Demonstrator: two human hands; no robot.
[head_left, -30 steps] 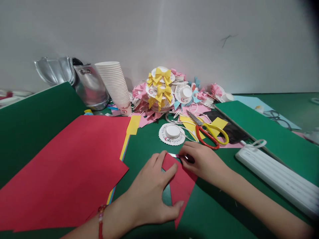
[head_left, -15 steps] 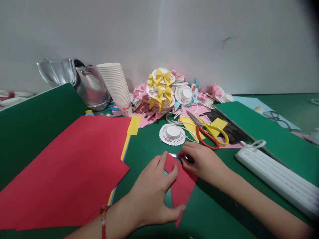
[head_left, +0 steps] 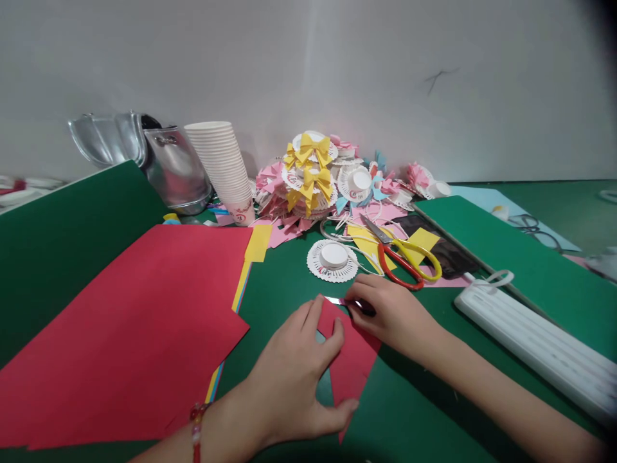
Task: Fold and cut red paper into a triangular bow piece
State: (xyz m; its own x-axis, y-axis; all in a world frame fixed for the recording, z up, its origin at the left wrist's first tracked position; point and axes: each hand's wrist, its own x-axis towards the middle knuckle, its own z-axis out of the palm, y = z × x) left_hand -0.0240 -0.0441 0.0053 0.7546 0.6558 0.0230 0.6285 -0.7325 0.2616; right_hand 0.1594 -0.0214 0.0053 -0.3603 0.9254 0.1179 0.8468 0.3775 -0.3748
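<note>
a: here we are at the green table (head_left: 274, 283), and all eyes go to the small red paper (head_left: 354, 357), lying right between the two hands!

b: lovely spot for it, tapering to a point at the near end. what's the left hand (head_left: 294, 379) up to?

a: it's open, spread across the paper: fingertips down by the far corner, one finger crooked onto the red, thumb low near the point. a beaded bracelet (head_left: 196, 418) circles that wrist.

b: and over on the right?

a: the right hand (head_left: 385, 308) is pinched around a slim tool (head_left: 333, 300)! its shiny tip pokes out toward the left fingertips, right at the paper's far edge. the rest hides among the fingers, so i can't tell what tool it is.

b: just beyond, a frilled white disc (head_left: 333, 257) sits near the right knuckles, and the scissors (head_left: 385, 240), one handle red, one yellow, lie over yellow scraps.

a: out left, a broad spread of red sheets (head_left: 144, 334), yellow and blue edges peeking from underneath!

b: behind them, a leaning stack of paper cups (head_left: 216, 167), and beside it a heap of decorations (head_left: 313, 173) with yellow bows up front.

a: on the right flank, a white power strip (head_left: 535, 347) lies alongside a green board (head_left: 520, 254).
</note>
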